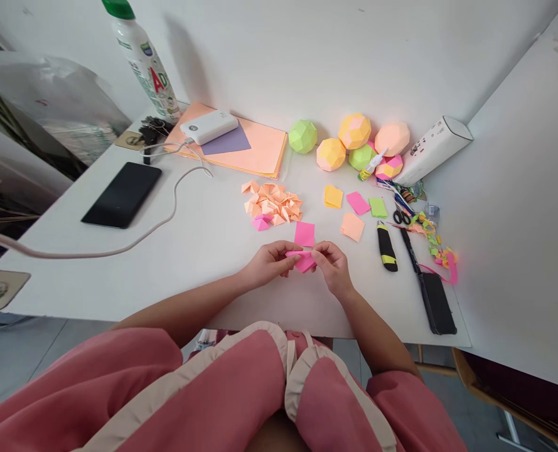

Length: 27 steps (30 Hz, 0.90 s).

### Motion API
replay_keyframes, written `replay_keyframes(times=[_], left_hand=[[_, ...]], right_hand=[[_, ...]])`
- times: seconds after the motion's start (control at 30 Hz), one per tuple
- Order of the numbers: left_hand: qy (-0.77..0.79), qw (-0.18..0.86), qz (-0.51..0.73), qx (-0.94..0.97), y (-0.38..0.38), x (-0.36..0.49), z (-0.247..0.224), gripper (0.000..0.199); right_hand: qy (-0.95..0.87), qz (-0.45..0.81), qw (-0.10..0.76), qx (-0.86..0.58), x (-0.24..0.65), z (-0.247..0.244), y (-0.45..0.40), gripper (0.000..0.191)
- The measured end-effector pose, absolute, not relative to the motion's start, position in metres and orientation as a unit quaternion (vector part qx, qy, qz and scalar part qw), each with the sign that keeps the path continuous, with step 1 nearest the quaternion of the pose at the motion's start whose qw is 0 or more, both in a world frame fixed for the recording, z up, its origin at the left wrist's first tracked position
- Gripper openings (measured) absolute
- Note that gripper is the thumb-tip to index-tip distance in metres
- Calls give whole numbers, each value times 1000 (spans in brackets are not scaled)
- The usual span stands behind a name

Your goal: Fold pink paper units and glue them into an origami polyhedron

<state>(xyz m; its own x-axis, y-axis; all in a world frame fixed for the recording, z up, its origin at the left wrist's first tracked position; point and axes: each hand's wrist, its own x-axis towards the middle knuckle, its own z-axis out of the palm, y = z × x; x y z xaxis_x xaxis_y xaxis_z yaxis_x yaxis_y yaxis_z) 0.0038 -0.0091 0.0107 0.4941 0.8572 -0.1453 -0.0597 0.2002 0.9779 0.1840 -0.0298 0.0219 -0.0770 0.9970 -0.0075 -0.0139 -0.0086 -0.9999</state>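
Note:
Both hands meet near the table's front edge over a partly folded pink paper (pixel 304 262). My left hand (pixel 273 262) pinches its left side between thumb and fingers. On the right side of the same paper, my right hand (pixel 330 263) is closed, thumb and fingertips together. Just beyond the hands lies a flat pink square (pixel 304 233). A pile of folded peach pieces (pixel 273 204) sits behind it, with a folded pink piece (pixel 261 221) at its near left. Small stacks of orange (pixel 334 197), pink (pixel 358 203), green (pixel 378 207) and peach paper (pixel 352 226) lie to the right.
Paper balls (pixel 354 130) and a white box (pixel 434 149) stand along the wall. A cutter (pixel 386 246), scissors (pixel 402 217) and black case (pixel 437 302) lie right. Left are a phone (pixel 122 194), cable (pixel 175 199), power bank (pixel 209 127), paper sheets (pixel 264 149) and bottle (pixel 147 66).

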Motion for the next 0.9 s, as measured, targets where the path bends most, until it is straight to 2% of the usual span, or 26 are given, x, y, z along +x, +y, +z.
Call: replay_keyframes(times=[0.23, 0.33, 0.4, 0.53, 0.9], left_hand=[[365, 708, 321, 512, -5, 3, 15, 39], [366, 706, 337, 504, -6, 3, 14, 43], [362, 704, 335, 510, -6, 4, 13, 38], [365, 698, 347, 508, -5, 4, 11, 29], [368, 699, 354, 500, -7, 5, 14, 25]], right_hand=[[-607, 447, 434, -494, 186, 19, -32, 18], [-589, 446, 447, -505, 187, 17, -33, 19], [-579, 439, 457, -513, 187, 15, -33, 21], [-581, 470, 441, -497, 188, 16, -32, 22], [-550, 519, 418, -504, 189, 20, -32, 24]])
